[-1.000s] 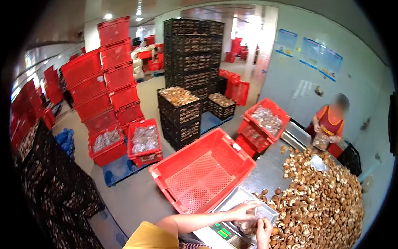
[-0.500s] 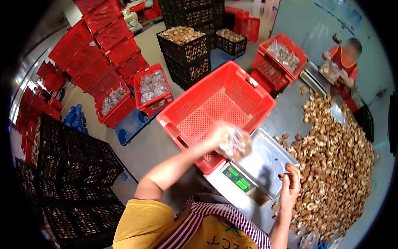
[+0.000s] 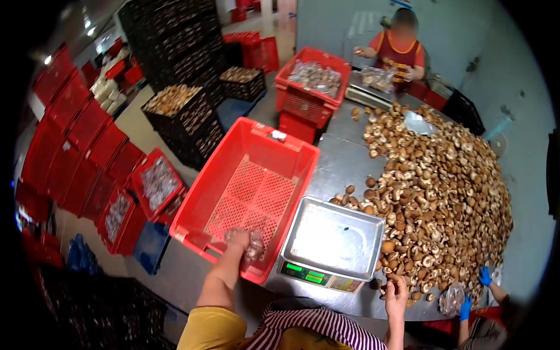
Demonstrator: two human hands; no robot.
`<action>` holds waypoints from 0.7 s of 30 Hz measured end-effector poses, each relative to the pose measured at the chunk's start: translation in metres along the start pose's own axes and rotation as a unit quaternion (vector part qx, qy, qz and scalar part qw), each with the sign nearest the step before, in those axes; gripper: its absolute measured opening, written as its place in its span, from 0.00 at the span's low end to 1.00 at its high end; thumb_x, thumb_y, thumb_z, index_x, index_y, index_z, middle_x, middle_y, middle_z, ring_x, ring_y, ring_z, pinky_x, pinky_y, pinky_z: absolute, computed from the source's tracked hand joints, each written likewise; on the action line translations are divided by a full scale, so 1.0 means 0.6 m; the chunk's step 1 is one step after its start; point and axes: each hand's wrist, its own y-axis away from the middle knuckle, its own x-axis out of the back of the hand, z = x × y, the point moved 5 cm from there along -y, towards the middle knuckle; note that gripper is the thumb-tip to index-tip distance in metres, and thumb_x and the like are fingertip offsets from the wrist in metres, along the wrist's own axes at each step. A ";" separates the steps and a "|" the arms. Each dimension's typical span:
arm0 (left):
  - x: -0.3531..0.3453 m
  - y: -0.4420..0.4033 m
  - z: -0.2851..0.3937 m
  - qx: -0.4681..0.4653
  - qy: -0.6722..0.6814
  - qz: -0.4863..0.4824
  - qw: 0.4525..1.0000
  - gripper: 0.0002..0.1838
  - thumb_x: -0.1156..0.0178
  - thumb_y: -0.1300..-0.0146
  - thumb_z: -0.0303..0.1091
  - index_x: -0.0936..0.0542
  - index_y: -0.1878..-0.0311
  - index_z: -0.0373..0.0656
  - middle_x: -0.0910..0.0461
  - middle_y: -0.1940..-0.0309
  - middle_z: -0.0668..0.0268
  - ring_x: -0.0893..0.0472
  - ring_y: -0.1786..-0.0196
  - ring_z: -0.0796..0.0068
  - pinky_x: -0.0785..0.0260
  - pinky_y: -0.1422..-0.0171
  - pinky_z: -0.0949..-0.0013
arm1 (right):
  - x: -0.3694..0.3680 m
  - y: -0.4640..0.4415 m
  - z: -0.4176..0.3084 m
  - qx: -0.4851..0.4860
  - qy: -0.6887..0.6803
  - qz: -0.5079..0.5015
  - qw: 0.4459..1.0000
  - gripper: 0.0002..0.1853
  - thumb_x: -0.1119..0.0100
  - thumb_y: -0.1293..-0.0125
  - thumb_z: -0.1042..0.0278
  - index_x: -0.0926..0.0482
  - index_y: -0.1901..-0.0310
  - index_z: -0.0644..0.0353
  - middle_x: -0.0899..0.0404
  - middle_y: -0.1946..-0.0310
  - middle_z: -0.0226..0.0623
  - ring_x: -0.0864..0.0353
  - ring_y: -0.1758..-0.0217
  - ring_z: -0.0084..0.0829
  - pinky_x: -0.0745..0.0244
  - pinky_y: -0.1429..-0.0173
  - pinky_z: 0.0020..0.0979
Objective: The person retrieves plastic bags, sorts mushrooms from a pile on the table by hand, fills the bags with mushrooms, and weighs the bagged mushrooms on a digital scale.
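Inside the large red crate [image 3: 201, 192], near its front end, my left hand [image 3: 235, 238] grips a clear plastic bag of mushrooms [image 3: 254, 245]. The bag is low, by the crate's perforated floor; blur hides whether it touches. My right hand [image 3: 396, 290] is between the scale and the mushroom pile, fingers curled together; what they hold, if anything, is hard to make out. A metal tray tops the digital scale [image 3: 335, 239], carrying only a small dark speck, and its green display is lit. Loose brown mushrooms [image 3: 443, 198] are heaped to the right.
Across the table a co-worker [image 3: 399, 55] handles a bag at another scale. Blue-gloved hands [image 3: 466, 306] hold a bag at lower right. A red crate of bags [image 3: 315, 76] stands behind mine. Black crates [image 3: 184, 119] and stacked red crates [image 3: 76, 140] stand to the left.
My left hand has carried the bag from beside the scale down into the red crate. My view has turned right, bringing the blue-gloved hands into sight. My right hand stays near the pile.
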 end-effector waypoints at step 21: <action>-0.215 -0.062 -0.085 0.044 0.514 0.196 0.834 0.09 0.40 0.41 0.24 0.17 0.58 0.38 0.15 0.59 0.55 0.16 0.56 0.57 0.25 0.48 0.61 | 0.085 -0.448 0.079 0.043 0.088 -0.078 0.992 0.14 0.45 0.32 0.64 0.19 0.51 0.64 0.18 0.52 0.46 0.20 0.47 0.43 0.29 0.39 0.37</action>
